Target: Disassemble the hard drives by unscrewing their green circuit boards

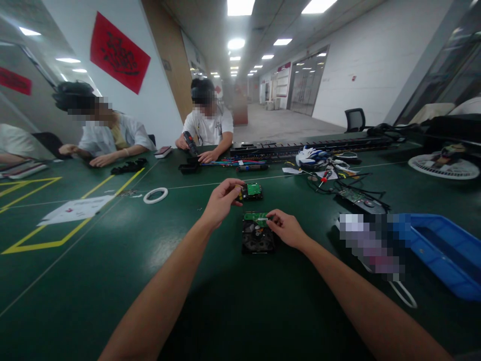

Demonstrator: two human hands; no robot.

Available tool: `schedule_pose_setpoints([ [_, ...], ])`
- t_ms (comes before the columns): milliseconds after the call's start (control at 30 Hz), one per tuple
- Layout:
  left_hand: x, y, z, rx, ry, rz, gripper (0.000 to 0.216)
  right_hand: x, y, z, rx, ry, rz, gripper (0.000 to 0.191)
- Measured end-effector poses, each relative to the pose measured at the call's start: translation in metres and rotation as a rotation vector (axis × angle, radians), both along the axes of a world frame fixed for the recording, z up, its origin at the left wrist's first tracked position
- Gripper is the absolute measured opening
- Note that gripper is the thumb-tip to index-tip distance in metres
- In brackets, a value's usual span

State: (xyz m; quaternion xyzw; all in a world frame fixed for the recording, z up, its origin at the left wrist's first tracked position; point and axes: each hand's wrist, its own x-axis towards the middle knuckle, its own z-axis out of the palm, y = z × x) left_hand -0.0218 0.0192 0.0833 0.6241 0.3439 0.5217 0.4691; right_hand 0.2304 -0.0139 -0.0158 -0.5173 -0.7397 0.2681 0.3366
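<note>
A white sheet of printed paper [77, 209] lies well left of the left hand, with a flat white ring [166, 192] between them, both on the dark green tabletop [176, 281]. The left hand [224, 200] has its fingers bent toward the thumb; what, if anything, they pinch I cannot tell. Just right of its fingertips sits a black rectangular hard drive with a green circuit board [254, 189]. A larger black hard drive [258, 239] lies flat, nearer the wearer, just left of the right hand [287, 229]. That hand's thumb and forefinger come close together beside a slim pale strip [262, 218] over the drive's green board; whether they grip it is unclear. Well right of this hand lies a blue plastic tray [443, 245].
</note>
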Motion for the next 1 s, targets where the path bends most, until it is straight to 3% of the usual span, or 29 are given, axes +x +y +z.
schedule_pose_setpoints([
  [233,0.000,0.005,-0.006,0.132,0.099,0.056,0.022,0.000,0.000,0.001,-0.012,-0.002,-0.004,0.026],
  [400,-0.003,0.002,-0.003,0.464,0.404,0.309,0.017,-0.001,0.000,0.001,-0.013,0.003,0.014,0.024],
  [567,-0.003,-0.003,0.003,0.690,0.549,0.431,0.018,-0.001,0.001,0.000,0.000,0.003,0.003,0.023],
  [1000,-0.001,-0.005,0.001,0.693,0.554,0.388,0.021,-0.002,-0.001,0.002,-0.002,-0.009,0.005,0.024],
])
